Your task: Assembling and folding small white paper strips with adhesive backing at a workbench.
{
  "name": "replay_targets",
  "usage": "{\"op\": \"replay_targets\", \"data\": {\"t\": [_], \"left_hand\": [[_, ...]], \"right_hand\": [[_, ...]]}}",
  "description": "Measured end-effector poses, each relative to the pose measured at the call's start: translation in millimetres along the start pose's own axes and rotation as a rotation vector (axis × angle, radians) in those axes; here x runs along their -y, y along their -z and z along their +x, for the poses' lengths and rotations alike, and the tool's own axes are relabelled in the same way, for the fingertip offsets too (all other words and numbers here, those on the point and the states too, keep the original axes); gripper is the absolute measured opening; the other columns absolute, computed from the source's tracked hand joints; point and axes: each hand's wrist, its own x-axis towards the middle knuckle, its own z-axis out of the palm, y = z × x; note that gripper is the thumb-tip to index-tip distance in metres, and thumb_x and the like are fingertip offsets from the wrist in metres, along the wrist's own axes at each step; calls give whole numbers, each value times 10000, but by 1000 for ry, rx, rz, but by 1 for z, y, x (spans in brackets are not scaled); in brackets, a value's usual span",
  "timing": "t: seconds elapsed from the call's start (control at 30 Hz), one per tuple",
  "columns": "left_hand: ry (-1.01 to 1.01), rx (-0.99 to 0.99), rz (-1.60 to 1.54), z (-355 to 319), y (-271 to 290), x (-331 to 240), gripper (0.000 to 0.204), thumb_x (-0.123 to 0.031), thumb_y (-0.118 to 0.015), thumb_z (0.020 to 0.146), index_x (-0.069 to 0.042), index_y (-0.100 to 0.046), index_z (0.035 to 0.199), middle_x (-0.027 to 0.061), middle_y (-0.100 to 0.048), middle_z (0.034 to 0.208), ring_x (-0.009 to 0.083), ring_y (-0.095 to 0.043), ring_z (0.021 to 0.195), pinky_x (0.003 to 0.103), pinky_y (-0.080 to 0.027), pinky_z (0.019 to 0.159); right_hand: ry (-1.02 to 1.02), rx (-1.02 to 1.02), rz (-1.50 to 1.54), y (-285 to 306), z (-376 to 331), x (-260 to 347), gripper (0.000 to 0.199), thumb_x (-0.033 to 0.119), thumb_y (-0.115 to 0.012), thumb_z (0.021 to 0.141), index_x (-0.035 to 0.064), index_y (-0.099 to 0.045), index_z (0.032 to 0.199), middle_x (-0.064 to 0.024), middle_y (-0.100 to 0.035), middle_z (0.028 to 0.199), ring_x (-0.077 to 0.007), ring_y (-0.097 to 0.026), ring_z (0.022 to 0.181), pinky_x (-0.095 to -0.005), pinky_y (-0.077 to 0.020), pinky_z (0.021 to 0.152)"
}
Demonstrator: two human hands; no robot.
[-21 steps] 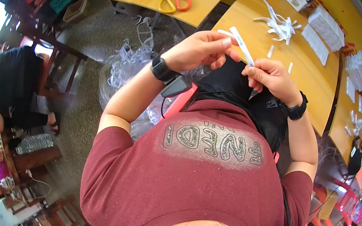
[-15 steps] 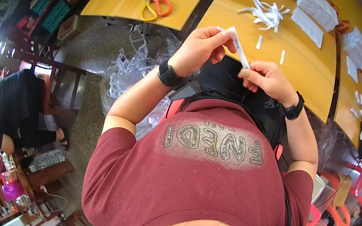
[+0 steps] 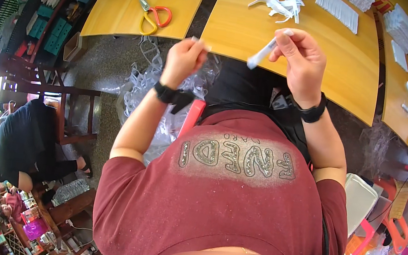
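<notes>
A narrow white strip [image 3: 260, 56] hangs tilted in the air just short of the yellow worktop [image 3: 240, 27] edge, its upper end pinched between the fingers [image 3: 287, 36] of the right hand [image 3: 301, 57]. The left hand [image 3: 184, 57] is raised beside it, a little apart, fingers together on a small pale scrap [image 3: 196, 40] (too small to make out). Farther back on the worktop lie a loose heap of white strips [image 3: 283, 1] and a flat white stack [image 3: 342, 4]. On the neighbouring worktop to the left rest scissors [image 3: 153, 16] with orange and yellow handles. Clear plastic wrappings [image 3: 142, 84] lie on the floor below.
</notes>
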Motion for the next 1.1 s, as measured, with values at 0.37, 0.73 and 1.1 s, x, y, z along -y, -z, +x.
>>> {"op": "replay_targets", "data": {"t": [0.37, 0.73, 1.1], "left_hand": [[-188, 327, -128, -13, -30, -34, 330, -144, -540, 1019, -17, -578, 1320, 41, -687, 1137, 65, -589, 765, 205, -472, 636], [39, 659, -252, 13, -92, -66, 281, -174, -662, 963, 15, -656, 1171, 59, -719, 948, 34, -524, 607, 172, -395, 521], [127, 692, -187, 33, -115, -64, 234, -190, -705, 938, -8, -686, 1083, 27, -699, 847, 23, -497, 570, 168, -367, 491]], "right_hand": [[-376, -104, 187, 39, 23, -5, 145, 150, -686, 951, 14, -699, 999, -34, -678, 804, -90, -642, 675, -258, -569, 608], [-352, -298, 182, 79, 17, -12, 146, 170, -694, 947, 30, -691, 990, -28, -674, 803, -88, -642, 671, -243, -580, 625], [-359, -399, 137, 105, 1, -22, 127, 141, -687, 948, 22, -687, 992, -38, -674, 831, -92, -634, 688, -252, -575, 632]]}}
